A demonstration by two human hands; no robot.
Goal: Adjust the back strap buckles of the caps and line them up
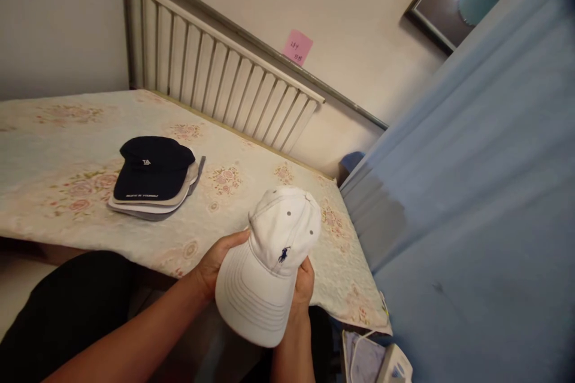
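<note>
A white baseball cap (281, 233) with a small dark blue embroidered figure is held up in both hands over the near edge of the table, its brim tilted toward me. My left hand (220, 260) grips the cap's left side, thumb along the crown near the brim. On the opposite side my right hand (304, 284) holds it, with most of its fingers hidden behind the cap. Farther left, a black cap (155, 164) with white lettering on its brim lies on top of a stack of several caps (148, 212) in beige, white and grey.
A flowered cloth (251, 161) covers the table. Behind it stand a white radiator (211, 72) and a wall with a pink note (297, 46). A blue curtain (449, 203) hangs at the right. Below the table's right corner is a white appliance (396, 365) with a cord.
</note>
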